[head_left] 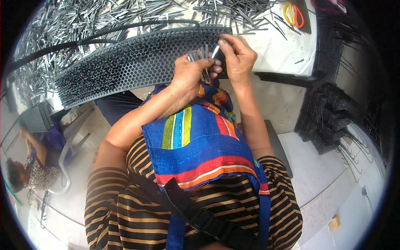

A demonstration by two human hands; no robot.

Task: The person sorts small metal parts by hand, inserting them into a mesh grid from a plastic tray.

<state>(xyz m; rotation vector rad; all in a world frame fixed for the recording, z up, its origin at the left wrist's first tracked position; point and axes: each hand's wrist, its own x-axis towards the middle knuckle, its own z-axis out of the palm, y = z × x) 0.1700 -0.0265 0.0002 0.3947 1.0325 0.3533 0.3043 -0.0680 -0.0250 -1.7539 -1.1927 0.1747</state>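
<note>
My left hand (189, 74) is closed around a bundle of thin silver-grey metal strips (201, 56), which fan out above and below the fingers. Close beside it, my right hand (238, 56) has its thumb and fingers pinched together at the right end of a long black perforated rack (154, 56). What the pinch holds is too small to make out; a bright sliver shows just left of those fingers. Many holes in the rack's left part have small dark pieces standing in them, while round holes show through its middle. The rack lies across in front of me, its near edge by my lap.
Loose metal strips (100, 25) cover the white table beyond the rack. Yellow and orange rings (293, 16) lie at the far right. Stacked black racks (325, 116) and wire hooks (352, 152) are at right. Another person (35, 166) sits at left with a similar rack (37, 118).
</note>
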